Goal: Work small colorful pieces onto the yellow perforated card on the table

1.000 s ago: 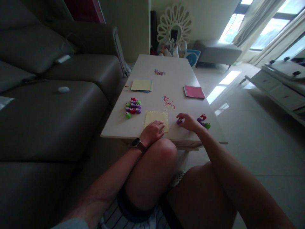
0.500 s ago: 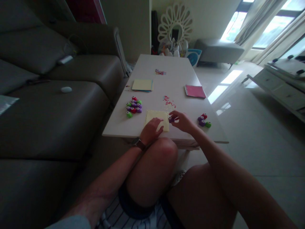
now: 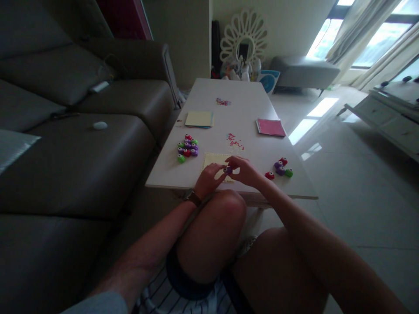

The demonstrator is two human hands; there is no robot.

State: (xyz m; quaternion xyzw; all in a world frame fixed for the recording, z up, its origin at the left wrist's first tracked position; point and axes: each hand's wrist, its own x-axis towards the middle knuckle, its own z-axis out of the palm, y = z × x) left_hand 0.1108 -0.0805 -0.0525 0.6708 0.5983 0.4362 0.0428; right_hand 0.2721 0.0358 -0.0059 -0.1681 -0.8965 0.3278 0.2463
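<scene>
A small purple craft punch with a round white top spot is between my two hands, over the near edge of the table. My right hand grips it between thumb and fingers from the right. From the left, the thumb and forefinger of my left hand close on its other side; exact contact there is hard to make out. Beneath them lies a cream sheet of paper with small notches along its edges, partly covered by my hands. A red punch rests just right of my right wrist.
Several coloured punches cluster at left, more at right. Beyond the sheet lie red paper bits, stacked paper, a pink pad and more confetti. A brown sofa flanks the white table.
My right hand has brought the purple punch left to my left hand, whose fingers now meet it. The view has shifted slightly, and the red punch by my right wrist has come into sight.
</scene>
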